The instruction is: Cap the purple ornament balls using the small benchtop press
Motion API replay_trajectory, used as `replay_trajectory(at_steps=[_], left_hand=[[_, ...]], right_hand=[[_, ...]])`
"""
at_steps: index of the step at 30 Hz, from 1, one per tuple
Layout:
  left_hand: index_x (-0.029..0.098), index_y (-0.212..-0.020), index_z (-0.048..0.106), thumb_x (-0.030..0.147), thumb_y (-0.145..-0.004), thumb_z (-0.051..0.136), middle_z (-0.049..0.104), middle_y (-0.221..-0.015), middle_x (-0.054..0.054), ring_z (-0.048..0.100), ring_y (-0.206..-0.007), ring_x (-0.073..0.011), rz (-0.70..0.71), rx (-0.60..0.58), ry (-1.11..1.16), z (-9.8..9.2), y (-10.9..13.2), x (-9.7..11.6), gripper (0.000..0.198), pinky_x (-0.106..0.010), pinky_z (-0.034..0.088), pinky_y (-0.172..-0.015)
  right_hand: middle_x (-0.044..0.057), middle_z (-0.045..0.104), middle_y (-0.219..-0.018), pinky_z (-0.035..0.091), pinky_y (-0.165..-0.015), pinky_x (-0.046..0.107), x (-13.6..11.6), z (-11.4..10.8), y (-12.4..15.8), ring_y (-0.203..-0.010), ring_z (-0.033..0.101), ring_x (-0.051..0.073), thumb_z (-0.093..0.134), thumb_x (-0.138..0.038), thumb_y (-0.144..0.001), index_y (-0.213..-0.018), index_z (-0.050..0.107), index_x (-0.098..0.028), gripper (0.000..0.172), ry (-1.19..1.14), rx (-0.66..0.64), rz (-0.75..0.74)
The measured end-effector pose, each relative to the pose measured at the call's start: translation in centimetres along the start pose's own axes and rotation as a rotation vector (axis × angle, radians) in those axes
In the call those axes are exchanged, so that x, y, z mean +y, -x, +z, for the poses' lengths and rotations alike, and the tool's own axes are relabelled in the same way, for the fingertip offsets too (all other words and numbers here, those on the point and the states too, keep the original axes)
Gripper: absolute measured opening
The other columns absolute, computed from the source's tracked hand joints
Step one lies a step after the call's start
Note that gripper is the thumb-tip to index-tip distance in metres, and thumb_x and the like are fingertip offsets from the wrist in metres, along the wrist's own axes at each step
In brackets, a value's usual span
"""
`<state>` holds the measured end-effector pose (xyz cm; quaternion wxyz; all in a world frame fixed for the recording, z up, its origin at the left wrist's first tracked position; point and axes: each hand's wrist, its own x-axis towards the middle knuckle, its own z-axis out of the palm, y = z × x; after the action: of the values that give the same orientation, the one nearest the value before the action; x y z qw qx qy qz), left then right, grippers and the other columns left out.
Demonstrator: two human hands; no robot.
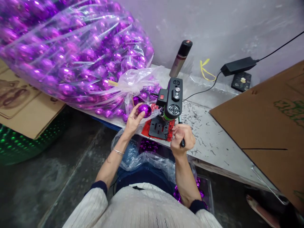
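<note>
A shiny purple bauble [144, 110] sits between the thumb and fingers of my left hand [134, 121], just left of a black bench machine [175, 98]. My right hand [182, 137] is wrapped round the machine's black lever handle [182, 143]. The machine has round vents on top, a red switch on its side and a slotted black base plate [158, 128]. Under that plate lies a red cloth [146, 129]. Behind my left hand, the gathered mouth of a big clear bag [133, 83] full of purple baubles spills several onto the table.
A spray can [180, 58] stands behind the machine. A black power adapter [238, 66], its cable and a yellow tie [206, 70] lie by the wall. Dark scraps litter the white table [213, 139]. Cardboard [268, 117] leans at right; more purple baubles [149, 145] are in plastic below the edge.
</note>
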<state>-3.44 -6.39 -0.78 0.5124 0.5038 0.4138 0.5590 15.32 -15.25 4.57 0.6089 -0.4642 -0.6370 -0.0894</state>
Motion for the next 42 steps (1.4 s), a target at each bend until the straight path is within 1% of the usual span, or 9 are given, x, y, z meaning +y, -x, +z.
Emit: replay_trajectory(at_steps=[3, 6, 8, 11, 15, 18, 28, 35, 42], left_hand=[[0.023, -0.127, 0.059, 0.064, -0.073, 0.082, 0.072, -0.119, -0.007, 0.072, -0.106, -0.0216, -0.190, 0.057, 0.235, 1.5, 3.4, -1.6, 0.071, -0.036, 0.056, -0.099], [0.023, -0.130, 0.056, 0.060, -0.074, 0.084, 0.074, -0.117, -0.007, 0.073, -0.104, -0.0208, -0.279, 0.076, 0.270, 2.8, 5.4, -3.5, 0.073, -0.037, 0.056, -0.100], [0.023, -0.134, 0.054, 0.059, -0.077, 0.081, 0.072, -0.124, -0.009, 0.071, -0.113, -0.0219, -0.237, 0.057, 0.190, 3.5, 5.8, -4.4, 0.073, -0.038, 0.053, -0.106], [0.022, -0.136, 0.056, 0.058, -0.082, 0.078, 0.068, -0.135, -0.011, 0.065, -0.126, -0.0254, -0.114, 0.003, -0.059, 4.2, 5.6, -5.4, 0.070, -0.042, 0.047, -0.113], [0.022, -0.135, 0.061, 0.053, -0.083, 0.079, 0.069, -0.134, -0.012, 0.064, -0.126, -0.0292, 0.040, -0.056, -0.441, 4.6, 5.0, -6.0, 0.063, -0.048, 0.046, -0.112], [0.024, -0.138, 0.058, 0.050, -0.086, 0.078, 0.069, -0.135, -0.012, 0.064, -0.126, -0.0295, 0.144, -0.106, -0.600, 4.6, 4.6, -6.3, 0.062, -0.048, 0.049, -0.109], [0.019, -0.143, 0.052, 0.060, -0.090, 0.067, 0.068, -0.133, -0.018, 0.065, -0.125, -0.0319, 0.408, -0.257, -0.701, 3.7, 4.6, -6.3, 0.069, -0.052, 0.050, -0.108], [0.019, -0.139, 0.057, 0.055, -0.085, 0.077, 0.069, -0.132, -0.016, 0.065, -0.125, -0.0310, 0.340, -0.226, -0.721, 4.7, 3.6, -7.0, 0.069, -0.049, 0.051, -0.107], [0.018, -0.143, 0.055, 0.051, -0.083, 0.080, 0.069, -0.134, -0.016, 0.066, -0.125, -0.0304, 0.332, -0.199, -0.675, 5.0, 3.9, -8.1, 0.073, -0.048, 0.050, -0.109]], right_hand=[[-0.002, 0.059, -0.068, 0.043, -0.063, 0.028, -0.2, -0.1, -1.1, -0.063, 0.059, 0.013, 0.046, -0.014, -0.098, -0.074, 0.049, -0.023, 0.025, 0.012, 0.005, 0.013], [-0.003, 0.057, -0.066, 0.042, -0.061, 0.028, -0.3, -0.2, -1.8, -0.061, 0.057, 0.012, 0.047, -0.015, -0.098, -0.074, 0.049, -0.023, 0.026, 0.019, 0.011, 0.008], [-0.003, 0.057, -0.066, 0.041, -0.061, 0.027, -0.4, -0.3, -1.9, -0.060, 0.057, 0.012, 0.047, -0.015, -0.098, -0.074, 0.049, -0.023, 0.025, 0.023, 0.005, 0.003], [-0.002, 0.058, -0.066, 0.042, -0.061, 0.027, -0.4, -0.3, -1.7, -0.061, 0.058, 0.012, 0.047, -0.015, -0.098, -0.075, 0.049, -0.023, 0.024, 0.042, -0.005, -0.006], [-0.001, 0.060, -0.069, 0.042, -0.060, 0.028, -0.4, -0.5, -1.3, -0.062, 0.058, 0.012, 0.049, -0.016, -0.097, -0.076, 0.051, -0.023, 0.023, 0.057, -0.014, -0.005], [-0.001, 0.061, -0.069, 0.043, -0.060, 0.027, -0.3, -0.6, -1.1, -0.063, 0.059, 0.012, 0.049, -0.016, -0.097, -0.077, 0.053, -0.022, 0.022, 0.061, -0.027, -0.020], [-0.001, 0.060, -0.068, 0.043, -0.060, 0.026, -0.3, -0.5, -0.8, -0.063, 0.059, 0.012, 0.048, -0.013, -0.097, -0.077, 0.051, -0.022, 0.021, 0.069, -0.029, -0.039], [-0.001, 0.062, -0.070, 0.042, -0.060, 0.026, -0.5, -0.7, -0.8, -0.063, 0.059, 0.012, 0.048, -0.014, -0.097, -0.078, 0.052, -0.022, 0.021, 0.081, -0.049, -0.034], [0.000, 0.064, -0.072, 0.045, -0.060, 0.026, -0.2, -0.5, 0.4, -0.065, 0.060, 0.012, 0.048, -0.016, -0.098, -0.079, 0.054, -0.022, 0.020, 0.064, -0.032, -0.027]])
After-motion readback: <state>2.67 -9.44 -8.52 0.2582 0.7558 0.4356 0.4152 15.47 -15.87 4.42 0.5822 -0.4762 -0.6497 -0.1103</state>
